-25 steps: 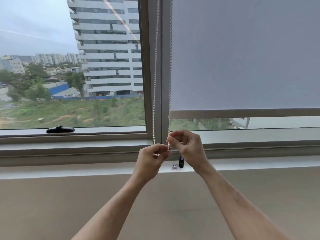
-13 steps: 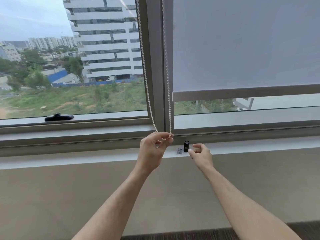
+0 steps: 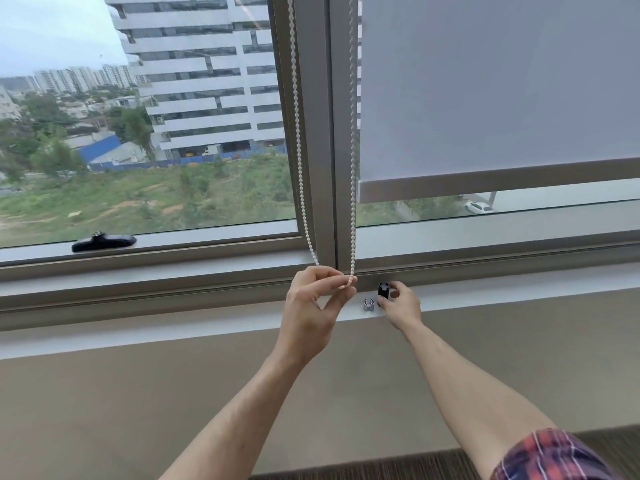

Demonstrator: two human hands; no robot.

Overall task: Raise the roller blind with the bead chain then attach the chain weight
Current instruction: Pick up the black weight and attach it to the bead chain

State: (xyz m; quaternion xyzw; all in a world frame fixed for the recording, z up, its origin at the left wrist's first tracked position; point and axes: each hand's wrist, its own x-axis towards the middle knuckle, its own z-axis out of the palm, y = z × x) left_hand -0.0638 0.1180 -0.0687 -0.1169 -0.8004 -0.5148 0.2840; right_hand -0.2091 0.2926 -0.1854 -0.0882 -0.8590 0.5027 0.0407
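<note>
A white bead chain (image 3: 353, 168) hangs in two strands along the window's centre post. My left hand (image 3: 317, 303) pinches the loop's bottom end between thumb and fingers. The grey roller blind (image 3: 485, 98) covers most of the right pane, its bottom bar (image 3: 498, 183) a little above the frame. On the sill stands the black chain weight (image 3: 383, 291); my right hand (image 3: 401, 303) has its fingertips around it. A small silver piece (image 3: 369, 304) sits on the sill just left of the black weight.
A black window handle (image 3: 104, 242) lies on the left pane's lower frame. The white sill ledge (image 3: 173, 327) runs across the view, with a beige wall (image 3: 138, 410) below it. Carpet shows at the bottom edge.
My right hand let go of the chain, dropped to the sill and closed its fingers around the black weight. My left hand keeps the chain's end. The view tilted and moved closer.
</note>
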